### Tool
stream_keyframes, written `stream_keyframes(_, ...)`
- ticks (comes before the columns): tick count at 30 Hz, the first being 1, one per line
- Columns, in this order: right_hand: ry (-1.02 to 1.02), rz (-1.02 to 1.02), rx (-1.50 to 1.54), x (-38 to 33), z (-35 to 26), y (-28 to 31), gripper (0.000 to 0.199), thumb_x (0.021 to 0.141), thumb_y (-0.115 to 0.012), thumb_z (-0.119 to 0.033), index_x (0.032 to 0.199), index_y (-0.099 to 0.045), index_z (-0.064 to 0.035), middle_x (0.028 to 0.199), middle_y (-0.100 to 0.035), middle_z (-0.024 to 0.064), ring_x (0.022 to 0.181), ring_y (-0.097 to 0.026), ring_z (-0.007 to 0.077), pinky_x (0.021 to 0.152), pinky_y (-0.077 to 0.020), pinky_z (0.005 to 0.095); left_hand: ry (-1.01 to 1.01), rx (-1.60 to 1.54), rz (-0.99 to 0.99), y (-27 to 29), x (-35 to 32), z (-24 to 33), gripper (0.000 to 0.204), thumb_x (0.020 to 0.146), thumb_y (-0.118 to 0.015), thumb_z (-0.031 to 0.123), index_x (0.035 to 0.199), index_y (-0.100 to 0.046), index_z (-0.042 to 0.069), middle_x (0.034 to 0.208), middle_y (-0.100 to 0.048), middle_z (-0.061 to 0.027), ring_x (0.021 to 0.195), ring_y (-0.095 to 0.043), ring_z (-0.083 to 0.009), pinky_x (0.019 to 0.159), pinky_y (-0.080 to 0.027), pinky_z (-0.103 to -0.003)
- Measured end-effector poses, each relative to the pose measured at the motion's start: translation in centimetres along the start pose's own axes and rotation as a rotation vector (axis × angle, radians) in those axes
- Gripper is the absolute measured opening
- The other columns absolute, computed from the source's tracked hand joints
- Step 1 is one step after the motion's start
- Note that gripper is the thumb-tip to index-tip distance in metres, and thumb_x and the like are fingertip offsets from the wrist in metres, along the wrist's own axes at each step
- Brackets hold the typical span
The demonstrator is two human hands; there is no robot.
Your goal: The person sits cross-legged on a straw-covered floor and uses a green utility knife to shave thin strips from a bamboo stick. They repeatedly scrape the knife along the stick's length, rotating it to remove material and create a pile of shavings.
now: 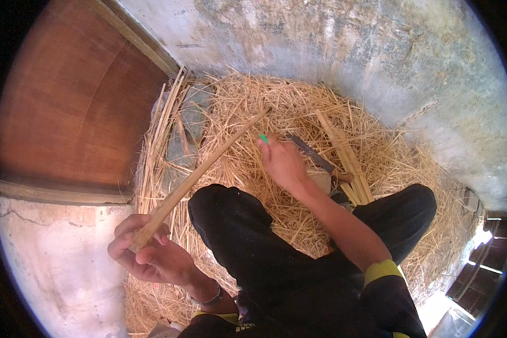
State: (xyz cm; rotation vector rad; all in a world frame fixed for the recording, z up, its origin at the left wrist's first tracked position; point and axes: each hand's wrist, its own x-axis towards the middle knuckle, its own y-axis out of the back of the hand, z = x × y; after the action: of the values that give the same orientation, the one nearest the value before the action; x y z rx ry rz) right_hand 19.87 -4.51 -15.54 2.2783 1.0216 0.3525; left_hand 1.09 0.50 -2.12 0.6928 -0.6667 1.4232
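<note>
Bamboo strip (203, 172) slants up-right from left hand (152, 256).

Left hand (152, 253) gripping bamboo strip (203, 172), right hand (281, 160) reaching toward possibly a blade (310, 152), straw (248, 107)

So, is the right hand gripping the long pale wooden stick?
No, the long pale wooden stick is gripped in the left hand, while the right hand reaches down onto the straw.

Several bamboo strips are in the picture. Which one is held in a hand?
The long bamboo strip gripped at its lower end by the left hand, slanting up over the straw. The other strips lie loose on the straw near the right hand.
</note>
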Motion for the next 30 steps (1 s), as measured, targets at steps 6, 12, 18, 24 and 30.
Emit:
stream_keyframes(6, 0.380, -0.072, 0.271, -6.7, -8.6, 3.7, 0.021, 0.090, -0.050, -0.022, 0.086, -0.050, -0.0007, 0.054, -0.053, 0.0187, 0.052, -0.055, 0.0397, 0.047, -0.0427, 0.0464, -0.037, -0.035, -0.031, 0.2, -0.3, -0.2, 0.048, 0.087, -0.046, 0.053, 0.093, -0.040, 0.005, 0.078, -0.052, -0.0129, 0.053, -0.041, -0.0097, 0.043, -0.033, -0.018)
stream_keyframes(12, 0.158, -0.137, -0.008, -6.5, -7.8, 3.4, 0.023, 0.090, -0.050, -0.021, 0.084, -0.050, 0.0012, 0.054, -0.054, 0.0214, 0.048, -0.056, 0.0382, 0.043, -0.0446, 0.0455, 0.014, -0.016, -0.069, 0.8, -0.8, -0.6, 0.052, 0.086, -0.045, 0.056, 0.094, -0.039, 0.006, 0.079, -0.051, -0.0143, 0.064, -0.048, -0.0157, 0.053, -0.038, -0.022)
stream_keyframes(18, 0.341, 0.028, 0.101, -7.9, -8.0, 2.6, 0.023, 0.091, -0.049, -0.023, 0.084, -0.050, -0.0002, 0.050, -0.052, 0.0207, 0.047, -0.056, 0.0380, 0.040, -0.0440, 0.0445, -0.074, -0.023, -0.031, -0.6, -0.5, -0.3, 0.049, 0.088, -0.043, 0.054, 0.095, -0.039, 0.005, 0.082, -0.049, -0.0137, 0.069, -0.048, -0.0150, 0.053, -0.037, -0.021)
stream_keyframes(24, 0.319, -0.058, 0.040, -6.6, -8.8, 3.1, 0.025, 0.091, -0.047, -0.021, 0.083, -0.052, 0.0019, 0.052, -0.054, 0.0201, 0.049, -0.058, 0.0367, 0.043, -0.0453, 0.0437, 0.000, -0.034, -0.065, 0.3, 0.5, -0.8, 0.050, 0.088, -0.042, 0.053, 0.099, -0.039, 0.004, 0.083, -0.049, -0.0130, 0.063, -0.041, -0.0118, 0.051, -0.034, -0.020)
stream_keyframes(30, 0.202, -0.071, -0.088, -5.0, -4.7, 1.7, 0.026, 0.092, -0.044, -0.022, 0.090, -0.051, 0.0025, 0.053, -0.055, 0.0186, 0.050, -0.059, 0.0354, 0.043, -0.0459, 0.0436, -0.077, -0.013, -0.031, -0.8, -0.5, -0.1, 0.047, 0.089, -0.042, 0.052, 0.095, -0.041, 0.005, 0.076, -0.049, -0.0127, 0.059, -0.039, -0.0108, 0.049, -0.033, -0.021)
